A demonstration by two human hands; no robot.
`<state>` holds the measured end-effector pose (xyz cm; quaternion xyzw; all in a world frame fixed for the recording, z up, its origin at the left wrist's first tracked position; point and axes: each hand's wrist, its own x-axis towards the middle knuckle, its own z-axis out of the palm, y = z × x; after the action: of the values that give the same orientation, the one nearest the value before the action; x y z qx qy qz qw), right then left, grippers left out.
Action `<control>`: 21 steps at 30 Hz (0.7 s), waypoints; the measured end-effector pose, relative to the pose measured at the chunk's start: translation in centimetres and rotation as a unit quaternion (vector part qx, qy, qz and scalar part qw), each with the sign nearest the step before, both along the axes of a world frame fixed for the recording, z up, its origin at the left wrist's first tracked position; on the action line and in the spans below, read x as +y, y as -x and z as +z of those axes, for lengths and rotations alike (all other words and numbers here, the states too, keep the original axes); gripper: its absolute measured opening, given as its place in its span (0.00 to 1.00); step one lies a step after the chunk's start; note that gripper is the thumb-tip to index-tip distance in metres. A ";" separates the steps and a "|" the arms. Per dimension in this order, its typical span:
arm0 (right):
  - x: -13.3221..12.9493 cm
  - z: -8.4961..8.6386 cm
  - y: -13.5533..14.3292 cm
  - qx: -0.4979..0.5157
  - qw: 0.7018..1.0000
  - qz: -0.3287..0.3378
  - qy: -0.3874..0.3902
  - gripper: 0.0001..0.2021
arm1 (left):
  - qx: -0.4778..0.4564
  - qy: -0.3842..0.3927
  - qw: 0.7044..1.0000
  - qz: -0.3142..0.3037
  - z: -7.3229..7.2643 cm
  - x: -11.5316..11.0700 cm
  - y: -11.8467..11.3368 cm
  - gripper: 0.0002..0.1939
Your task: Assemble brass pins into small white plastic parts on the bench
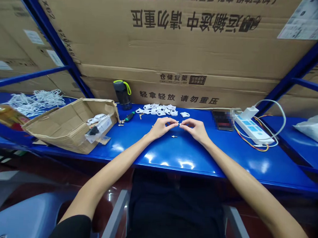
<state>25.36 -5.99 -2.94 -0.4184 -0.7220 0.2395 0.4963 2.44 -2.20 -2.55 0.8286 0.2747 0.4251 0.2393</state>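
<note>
Both hands meet above the middle of the blue tabletop (pixel 135 146). My left hand (pixel 162 127) and my right hand (pixel 194 129) pinch a tiny pale metal part (pixel 179 124) between their fingertips; its exact kind is too small to tell. Just below them on the table lies a small metal pin-like part (pixel 174 137). Behind the hands is a loose pile of white plastic ring-shaped pieces (pixel 159 110), with a single white piece (pixel 185 115) to its right. A green-and-black screwdriver (pixel 129 116) lies left of the pile.
An open cardboard box (pixel 67 127) holding white pieces and plastic bags stands at left. Behind it are a dark bottle (pixel 122 95) and white cables (pixel 36 102). A dark flat object (pixel 223 120) and a white power strip (pixel 254 130) with looping cords sit right. Blue shelf posts flank the table.
</note>
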 end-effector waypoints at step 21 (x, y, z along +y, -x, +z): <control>-0.2 0.0 0.1 -0.045 0.999 0.019 -0.015 0.14 | -0.002 -0.015 1.000 -0.008 -0.3 0.5 0.3 0.15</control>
<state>25.22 -6.21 -2.99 -0.4077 -0.7545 0.2195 0.4651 2.19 -1.70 -2.86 0.8334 0.2612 0.4286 0.2313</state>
